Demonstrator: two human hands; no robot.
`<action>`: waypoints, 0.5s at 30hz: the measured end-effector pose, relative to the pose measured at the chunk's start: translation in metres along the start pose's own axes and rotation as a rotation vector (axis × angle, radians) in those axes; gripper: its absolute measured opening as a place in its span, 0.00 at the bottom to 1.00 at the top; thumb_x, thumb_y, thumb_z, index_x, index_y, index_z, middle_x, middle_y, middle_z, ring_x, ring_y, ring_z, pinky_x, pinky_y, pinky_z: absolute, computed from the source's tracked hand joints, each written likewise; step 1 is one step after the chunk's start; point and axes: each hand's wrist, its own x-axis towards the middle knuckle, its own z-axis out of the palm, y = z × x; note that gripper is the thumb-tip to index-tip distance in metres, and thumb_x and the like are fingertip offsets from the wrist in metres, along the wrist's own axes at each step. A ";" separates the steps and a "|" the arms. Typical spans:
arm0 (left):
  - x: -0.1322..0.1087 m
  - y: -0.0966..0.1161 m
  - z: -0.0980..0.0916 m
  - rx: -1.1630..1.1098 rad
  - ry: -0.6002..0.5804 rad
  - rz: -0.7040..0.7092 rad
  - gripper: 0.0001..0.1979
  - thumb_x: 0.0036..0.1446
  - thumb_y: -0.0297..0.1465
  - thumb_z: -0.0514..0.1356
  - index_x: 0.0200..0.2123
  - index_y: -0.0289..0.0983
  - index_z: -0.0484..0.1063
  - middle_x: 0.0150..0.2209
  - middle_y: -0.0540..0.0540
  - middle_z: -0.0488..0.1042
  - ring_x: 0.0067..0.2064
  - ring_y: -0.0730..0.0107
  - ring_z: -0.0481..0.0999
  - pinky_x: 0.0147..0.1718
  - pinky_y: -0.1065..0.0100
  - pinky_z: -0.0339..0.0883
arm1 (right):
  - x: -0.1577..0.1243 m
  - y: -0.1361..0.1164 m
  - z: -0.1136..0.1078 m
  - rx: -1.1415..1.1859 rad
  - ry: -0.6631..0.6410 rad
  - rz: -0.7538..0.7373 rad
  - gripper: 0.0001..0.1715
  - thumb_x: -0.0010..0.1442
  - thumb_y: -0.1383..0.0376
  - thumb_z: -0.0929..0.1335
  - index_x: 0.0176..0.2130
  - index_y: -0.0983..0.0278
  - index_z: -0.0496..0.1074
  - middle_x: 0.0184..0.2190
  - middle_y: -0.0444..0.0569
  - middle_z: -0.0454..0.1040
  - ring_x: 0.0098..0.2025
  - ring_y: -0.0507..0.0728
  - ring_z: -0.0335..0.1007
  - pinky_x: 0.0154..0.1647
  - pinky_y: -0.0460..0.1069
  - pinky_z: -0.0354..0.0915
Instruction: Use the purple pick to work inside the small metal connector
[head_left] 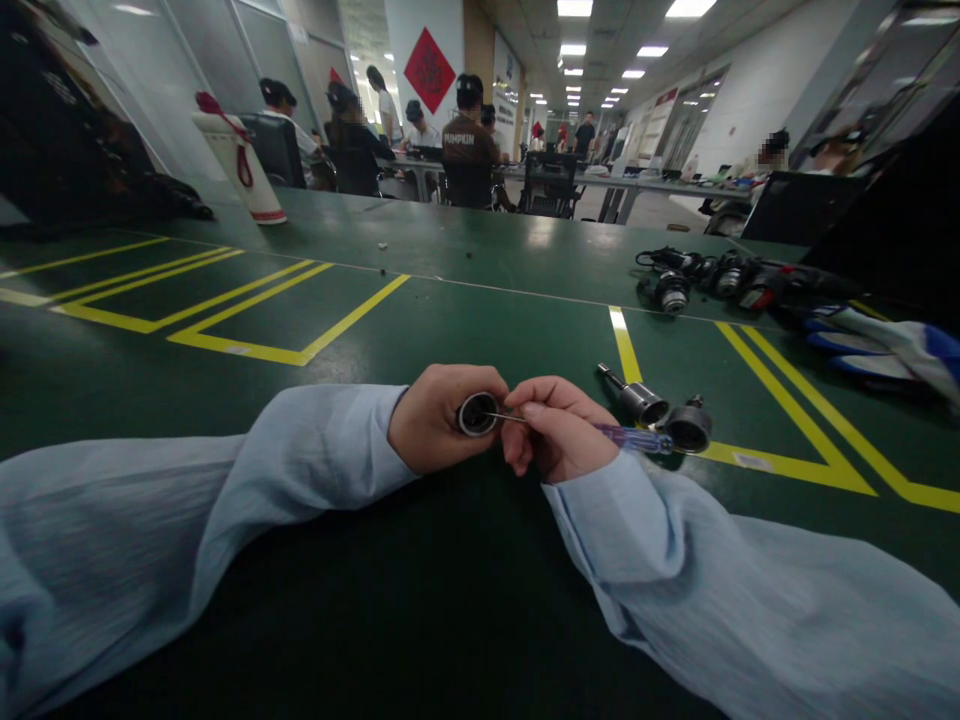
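Observation:
My left hand [435, 420] is wrapped round a hollow metal cylinder [467, 417], its dark open end facing right and toward me. Between the fingers of my right hand [562, 425] is a screwdriver with a clear purple handle [637, 438], which sticks out to the right behind the palm. Its thin shaft [504, 415] points left, and the tip sits in the cylinder's mouth; the tip itself is hard to make out. Just beyond the handle lie a metal part with a thin shaft [637, 400] and a round metal cup-like part [688, 427].
Yellow tape [795, 465] marks the green table [487, 330]. Black-and-silver parts [670, 290] with cables lie at the back right, near blue-and-white gloves [877, 345]. A white container [244, 165] stands back left. People sit at desks beyond.

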 end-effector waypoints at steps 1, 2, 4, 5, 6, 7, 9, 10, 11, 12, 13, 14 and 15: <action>0.000 -0.001 0.000 0.000 -0.001 0.003 0.03 0.42 0.22 0.57 0.24 0.32 0.65 0.20 0.51 0.67 0.21 0.79 0.66 0.20 0.78 0.58 | 0.000 0.001 0.000 -0.018 0.012 -0.007 0.04 0.47 0.70 0.62 0.27 0.65 0.66 0.12 0.38 0.68 0.12 0.45 0.59 0.13 0.40 0.56; 0.000 -0.001 0.000 -0.002 -0.005 0.008 0.03 0.42 0.22 0.57 0.24 0.32 0.65 0.19 0.51 0.67 0.21 0.80 0.65 0.19 0.78 0.58 | -0.001 0.001 0.001 -0.041 0.021 -0.016 0.04 0.47 0.70 0.62 0.27 0.65 0.66 0.12 0.38 0.68 0.12 0.45 0.58 0.13 0.40 0.56; 0.000 -0.003 0.000 0.000 -0.014 0.017 0.03 0.42 0.22 0.57 0.23 0.33 0.64 0.19 0.52 0.66 0.21 0.80 0.65 0.19 0.79 0.57 | -0.001 0.002 0.002 -0.095 0.031 -0.025 0.04 0.47 0.70 0.62 0.27 0.65 0.66 0.11 0.37 0.67 0.12 0.45 0.57 0.12 0.40 0.55; 0.000 -0.003 0.000 0.005 -0.022 0.018 0.03 0.42 0.23 0.57 0.22 0.33 0.64 0.19 0.52 0.66 0.21 0.80 0.64 0.19 0.79 0.57 | -0.001 0.003 0.002 -0.118 0.031 -0.023 0.04 0.48 0.70 0.62 0.27 0.65 0.66 0.11 0.37 0.67 0.12 0.45 0.57 0.12 0.40 0.54; 0.000 -0.004 0.000 0.011 -0.028 0.020 0.03 0.42 0.23 0.57 0.22 0.33 0.64 0.19 0.52 0.65 0.20 0.80 0.64 0.18 0.79 0.57 | -0.001 0.003 0.001 -0.131 0.025 -0.016 0.04 0.47 0.70 0.62 0.27 0.65 0.66 0.11 0.37 0.67 0.11 0.45 0.57 0.12 0.41 0.54; 0.000 -0.004 0.000 0.015 -0.030 0.020 0.03 0.42 0.23 0.57 0.22 0.33 0.64 0.19 0.52 0.66 0.20 0.80 0.64 0.19 0.79 0.56 | 0.000 0.002 0.001 -0.133 0.014 -0.004 0.04 0.47 0.70 0.62 0.27 0.65 0.66 0.11 0.37 0.67 0.11 0.45 0.57 0.12 0.41 0.53; 0.000 -0.003 0.000 0.015 -0.030 0.021 0.03 0.42 0.22 0.57 0.23 0.33 0.64 0.19 0.52 0.66 0.20 0.80 0.64 0.19 0.79 0.57 | 0.000 0.001 0.000 -0.101 -0.014 0.023 0.04 0.46 0.70 0.62 0.26 0.65 0.66 0.11 0.38 0.67 0.11 0.46 0.58 0.13 0.41 0.54; 0.001 -0.002 0.000 0.010 -0.026 0.023 0.03 0.42 0.22 0.57 0.23 0.32 0.65 0.19 0.52 0.66 0.21 0.80 0.64 0.19 0.78 0.57 | 0.000 0.000 -0.001 -0.076 -0.027 0.034 0.04 0.46 0.70 0.62 0.26 0.65 0.66 0.11 0.38 0.67 0.12 0.46 0.59 0.13 0.41 0.54; 0.001 -0.002 0.000 0.005 -0.019 0.022 0.03 0.42 0.22 0.57 0.23 0.32 0.65 0.19 0.52 0.66 0.21 0.80 0.65 0.19 0.78 0.57 | 0.001 -0.001 -0.001 -0.053 -0.037 0.042 0.04 0.45 0.70 0.62 0.26 0.65 0.65 0.11 0.38 0.67 0.12 0.46 0.59 0.13 0.41 0.55; 0.000 -0.001 0.000 0.001 -0.015 0.017 0.03 0.42 0.22 0.57 0.23 0.33 0.65 0.19 0.52 0.66 0.21 0.80 0.65 0.19 0.78 0.57 | 0.001 -0.002 -0.001 -0.037 -0.041 0.042 0.05 0.45 0.69 0.62 0.26 0.65 0.65 0.11 0.38 0.68 0.12 0.46 0.60 0.13 0.41 0.55; 0.000 -0.001 0.000 0.000 -0.013 0.010 0.03 0.43 0.23 0.57 0.23 0.33 0.65 0.19 0.52 0.66 0.21 0.80 0.65 0.19 0.78 0.57 | 0.000 -0.002 -0.001 -0.029 -0.039 0.038 0.05 0.45 0.69 0.62 0.27 0.65 0.65 0.11 0.39 0.68 0.13 0.46 0.60 0.13 0.41 0.55; 0.000 -0.001 0.000 0.002 -0.015 0.002 0.02 0.43 0.23 0.57 0.23 0.33 0.65 0.19 0.52 0.66 0.21 0.80 0.65 0.19 0.78 0.57 | 0.000 -0.003 -0.001 -0.029 -0.031 0.029 0.04 0.45 0.69 0.62 0.27 0.65 0.65 0.11 0.39 0.68 0.13 0.47 0.60 0.13 0.41 0.55; 0.000 -0.001 0.000 0.005 -0.020 -0.002 0.02 0.43 0.23 0.57 0.23 0.33 0.65 0.19 0.52 0.66 0.21 0.80 0.65 0.19 0.78 0.57 | 0.000 -0.003 0.000 -0.037 -0.015 0.018 0.04 0.46 0.69 0.62 0.27 0.65 0.65 0.11 0.39 0.68 0.13 0.47 0.60 0.14 0.41 0.55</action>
